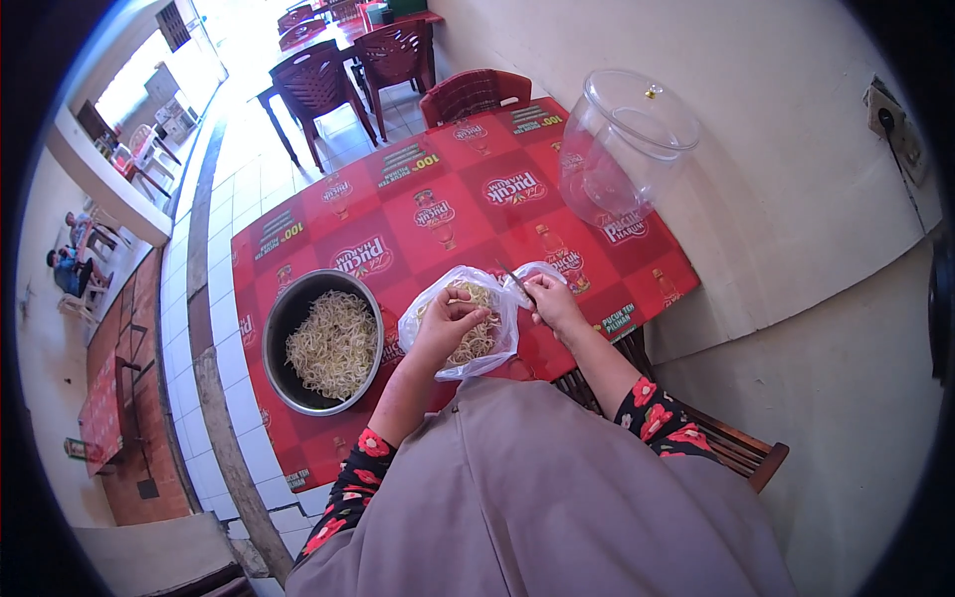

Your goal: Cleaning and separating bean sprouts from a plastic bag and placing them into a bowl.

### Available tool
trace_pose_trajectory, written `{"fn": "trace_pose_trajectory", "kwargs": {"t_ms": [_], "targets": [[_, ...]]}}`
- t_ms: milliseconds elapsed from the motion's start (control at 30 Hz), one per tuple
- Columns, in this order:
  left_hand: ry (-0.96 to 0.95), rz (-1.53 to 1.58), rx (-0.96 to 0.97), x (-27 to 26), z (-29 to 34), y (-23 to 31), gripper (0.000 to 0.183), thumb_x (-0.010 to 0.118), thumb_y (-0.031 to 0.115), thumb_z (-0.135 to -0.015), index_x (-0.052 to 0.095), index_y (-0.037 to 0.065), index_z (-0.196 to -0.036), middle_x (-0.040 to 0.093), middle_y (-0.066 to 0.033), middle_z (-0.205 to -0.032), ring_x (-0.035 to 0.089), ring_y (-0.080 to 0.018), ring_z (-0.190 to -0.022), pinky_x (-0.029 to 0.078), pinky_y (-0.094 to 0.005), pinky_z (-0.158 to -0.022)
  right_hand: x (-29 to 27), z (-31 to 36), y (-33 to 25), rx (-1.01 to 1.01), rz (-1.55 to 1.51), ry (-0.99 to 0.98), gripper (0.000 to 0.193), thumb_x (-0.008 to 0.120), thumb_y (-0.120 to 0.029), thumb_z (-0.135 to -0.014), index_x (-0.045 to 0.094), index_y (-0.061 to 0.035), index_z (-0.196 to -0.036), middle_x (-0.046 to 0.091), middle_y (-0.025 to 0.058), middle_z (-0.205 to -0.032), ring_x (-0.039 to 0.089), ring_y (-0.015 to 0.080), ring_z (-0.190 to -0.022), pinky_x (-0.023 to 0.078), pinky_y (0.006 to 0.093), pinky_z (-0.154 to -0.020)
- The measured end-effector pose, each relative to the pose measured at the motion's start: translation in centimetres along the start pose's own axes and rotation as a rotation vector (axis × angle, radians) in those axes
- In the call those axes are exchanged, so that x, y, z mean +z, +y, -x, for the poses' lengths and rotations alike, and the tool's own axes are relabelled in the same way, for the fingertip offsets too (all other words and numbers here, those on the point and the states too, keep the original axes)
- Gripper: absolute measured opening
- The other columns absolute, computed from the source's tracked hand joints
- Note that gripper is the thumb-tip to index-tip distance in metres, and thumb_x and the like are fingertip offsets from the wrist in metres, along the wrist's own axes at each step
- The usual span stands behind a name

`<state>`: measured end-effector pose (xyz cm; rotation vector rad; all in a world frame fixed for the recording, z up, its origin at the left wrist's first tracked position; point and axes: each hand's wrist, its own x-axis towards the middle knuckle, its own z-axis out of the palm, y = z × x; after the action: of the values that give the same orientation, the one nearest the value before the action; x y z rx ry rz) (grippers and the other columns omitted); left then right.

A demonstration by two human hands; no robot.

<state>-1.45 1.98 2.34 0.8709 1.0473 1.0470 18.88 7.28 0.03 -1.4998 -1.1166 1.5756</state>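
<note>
A white plastic bag (505,348) lies open in front of me with pale bean sprouts (475,343) in it. Over these sprouts is my left hand (448,320), its thumb and fingers pinched together; anything between them is too small to make out. My right hand (553,302), to the right of the bag, is closed round a small knife (513,280) whose thin blade points up and left. Just beyond the right hand sits a second, smaller plastic bag (540,269), partly covered by it. A grey metal pot (274,343) holding many bean sprouts (335,346) stands left of my left hand.
The red printed table (398,219) ends at a wall on the right. A large clear plastic container (622,159) stands at its far right corner. Red chairs (318,85) are beyond it. A wooden slatted seat (731,443) shows at my right. Seated people (75,269) are far left.
</note>
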Motion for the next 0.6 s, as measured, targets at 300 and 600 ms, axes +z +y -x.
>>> {"fn": "trace_pose_trajectory", "kwargs": {"t_ms": [300,600], "targets": [[0.029,0.058,0.037,-0.6,-0.2,-0.6,0.031,0.066,0.005,-0.079,0.044,0.006,-0.101,0.064,-0.0091,-0.088,0.062,-0.0139,-0.078,0.047,-0.022,-0.066,-1.1,-3.5,4.3,-0.297,0.42,0.238,0.028,0.055,-0.025,-0.081,0.065,-0.0006,-0.091,0.066,0.0121,-0.085,0.062,0.0158,-0.069,0.048,0.0294,-0.065],[0.075,-0.013,0.082,-0.2,-0.4,-0.8,0.03,0.065,0.003,-0.079,0.044,0.003,-0.101,0.064,-0.0104,-0.088,0.062,-0.0143,-0.08,0.049,-0.0239,-0.07,1.2,3.1,-3.2,0.065,0.104,-0.174,0.058,0.058,-0.059,-0.077,0.06,-0.0024,-0.087,0.05,0.0003,-0.061,0.045,0.0054,-0.043,0.034,0.0206,-0.035]]}}
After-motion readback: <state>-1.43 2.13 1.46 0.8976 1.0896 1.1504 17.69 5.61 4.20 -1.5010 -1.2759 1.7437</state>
